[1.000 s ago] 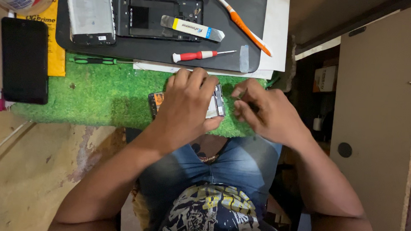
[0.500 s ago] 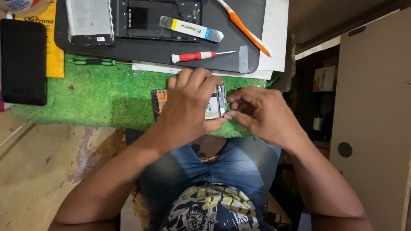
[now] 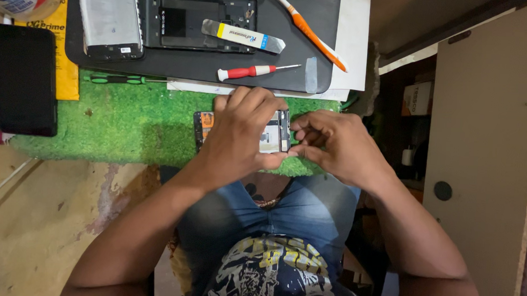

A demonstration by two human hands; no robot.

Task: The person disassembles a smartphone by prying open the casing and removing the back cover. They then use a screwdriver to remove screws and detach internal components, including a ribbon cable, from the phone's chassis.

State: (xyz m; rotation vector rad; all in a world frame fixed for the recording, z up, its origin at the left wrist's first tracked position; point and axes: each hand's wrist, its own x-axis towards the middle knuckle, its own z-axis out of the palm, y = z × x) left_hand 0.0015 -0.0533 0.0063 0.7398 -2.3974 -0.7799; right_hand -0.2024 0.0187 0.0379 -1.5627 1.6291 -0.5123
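— head view first: what do the hands have?

— the left hand (image 3: pixel 240 135) lies over an opened phone body with bare metal and circuit parts (image 3: pixel 276 132), fingers curled across its top and thumb pressed against its near edge, so it is clamped on it. the right hand (image 3: pixel 333 146) meets the phone's right end, fingertips pinched together at that edge; whether something tiny sits between them i cannot tell.

— and where is the phone?

— on the near edge of a shaggy green fake-grass mat (image 3: pixel 130 120), centre of the scene, just above the person's blue denim lap.

— textures beyond it?

— far of the mat lies a smooth dark rubbery work mat (image 3: pixel 319 51). on it: a flat silvery-grey rectangular panel with a small white label at its near corner (image 3: pixel 109 20), a black plastic phone frame (image 3: pixel 192 20), a thin metal pry strip with yellow, white and blue label bands (image 3: pixel 242 36), a red-handled small screwdriver (image 3: pixel 251 72) and an orange-and-white toothbrush (image 3: pixel 311 30).

— anything at the left?

— a glossy black phone, screen dark (image 3: pixel 25 78), resting on a yellow printed packet (image 3: pixel 65 59); a green-handled screwdriver (image 3: pixel 117 78) sits at the grass mat's far edge. white paper (image 3: pixel 352 46) pokes out from under the dark mat at the right.
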